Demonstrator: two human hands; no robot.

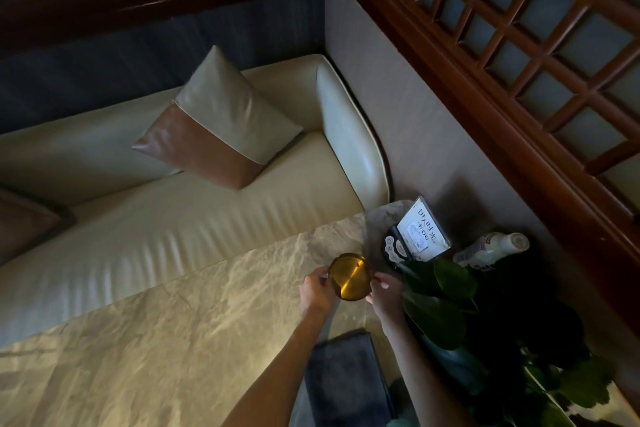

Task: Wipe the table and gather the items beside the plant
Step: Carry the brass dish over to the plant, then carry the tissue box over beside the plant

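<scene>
Two hands, left (316,289) and right (386,292), grip the amber dish (349,276) between pinching fingers.

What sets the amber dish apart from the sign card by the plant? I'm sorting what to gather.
The amber dish is round and translucent gold; the sign card is rectangular, white, with printed text. The dish is gripped at its rim between the left hand and right hand; the card stands tilted, untouched. Both are at the table's corner near the plant.
</scene>
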